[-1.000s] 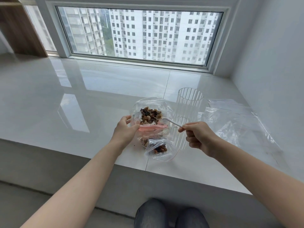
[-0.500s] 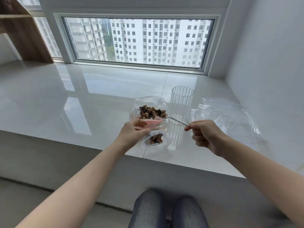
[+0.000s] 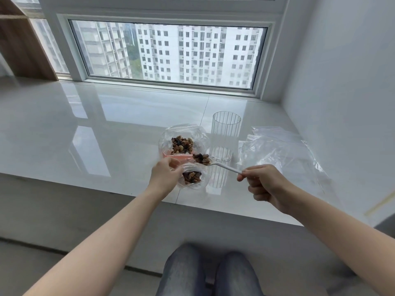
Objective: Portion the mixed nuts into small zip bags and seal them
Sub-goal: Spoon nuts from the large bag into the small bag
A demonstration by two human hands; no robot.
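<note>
Spoon (image 3: 215, 164): white, long axis running from lower right up to upper left, bowl heaped with brown and dark nuts; handle end pinched in right hand (image 3: 264, 185). Bowl hangs just above small zip bag (image 3: 192, 178).
Small zip bag: clear, partly filled with nuts, mouth gripped by left hand (image 3: 163, 175), near the surface (image 3: 106, 129) front edge.
Large bag (image 3: 183, 142): clear, pink strip, mixed nuts inside, just behind.
Ribbed glass (image 3: 224, 135): upright, beside it.
Spare bags (image 3: 277, 150): flat, right.
</note>
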